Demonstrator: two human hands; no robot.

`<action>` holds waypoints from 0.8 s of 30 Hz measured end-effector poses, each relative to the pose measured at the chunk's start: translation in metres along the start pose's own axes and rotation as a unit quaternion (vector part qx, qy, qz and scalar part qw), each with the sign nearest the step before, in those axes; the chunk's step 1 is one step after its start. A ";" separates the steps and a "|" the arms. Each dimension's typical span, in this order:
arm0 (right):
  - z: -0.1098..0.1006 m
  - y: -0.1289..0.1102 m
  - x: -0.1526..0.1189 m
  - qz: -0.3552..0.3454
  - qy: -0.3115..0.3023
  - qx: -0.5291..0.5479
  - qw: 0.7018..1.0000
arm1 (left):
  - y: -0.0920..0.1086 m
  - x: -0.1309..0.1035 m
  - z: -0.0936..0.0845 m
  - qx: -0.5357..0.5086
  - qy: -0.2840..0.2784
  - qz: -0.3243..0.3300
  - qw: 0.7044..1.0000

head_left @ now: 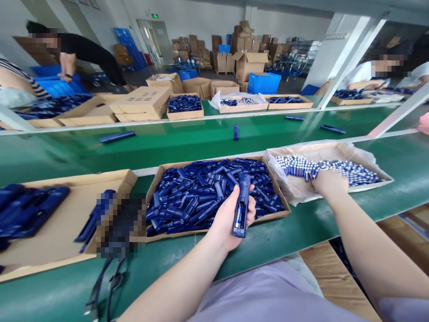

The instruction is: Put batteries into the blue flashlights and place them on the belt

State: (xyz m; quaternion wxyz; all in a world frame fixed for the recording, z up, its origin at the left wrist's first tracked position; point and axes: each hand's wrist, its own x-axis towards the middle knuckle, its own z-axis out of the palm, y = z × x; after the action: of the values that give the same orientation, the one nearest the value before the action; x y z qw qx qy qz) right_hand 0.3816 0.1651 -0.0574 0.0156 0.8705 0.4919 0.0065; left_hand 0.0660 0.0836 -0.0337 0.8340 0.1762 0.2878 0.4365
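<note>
My left hand [228,219] is wrapped round a dark blue tubular device [241,205], whose open compartment faces up and shows a battery inside. Behind it lies a cardboard tray [284,211] heaped with small blue plastic parts [191,192]. Over to the right, my right hand [330,183] reaches into a box [295,190] lined with clear plastic and filled with blue and silver batteries [358,172]. Its fingertips are down among the batteries, so what they hold, if anything, is hidden.
A cardboard tray [47,259] with larger blue pieces stands at the left, beside a dark object with a strap [115,279]. Blue devices lie on the green belt [187,138] beyond. A slanted white post [395,105] rises at the right. Other people work across the belt.
</note>
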 end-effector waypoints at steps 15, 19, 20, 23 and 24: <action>-0.028 -0.086 -0.186 -0.411 0.038 0.365 0.835 | -0.009 0.005 0.007 -0.055 0.076 0.091 0.991; -0.017 -0.098 -0.183 -0.438 0.134 0.293 0.839 | -0.009 0.004 0.007 -0.056 0.078 0.090 0.991; -0.017 -0.099 -0.184 -0.448 0.142 0.282 0.836 | -0.009 0.004 0.006 -0.057 0.077 0.092 0.991; -0.021 -0.095 -0.183 -0.486 0.149 0.283 0.813 | -0.008 0.004 0.005 -0.069 0.073 0.094 0.990; -0.023 -0.089 -0.177 -0.495 0.149 0.291 0.805 | -0.007 0.004 0.005 -0.076 0.074 0.089 0.990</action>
State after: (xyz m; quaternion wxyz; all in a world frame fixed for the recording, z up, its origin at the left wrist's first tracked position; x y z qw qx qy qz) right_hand 0.2134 0.0598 -0.0363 -0.3107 0.4605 0.8314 -0.0156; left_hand 0.0757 0.0828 -0.0355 0.7794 0.1044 0.2982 0.5411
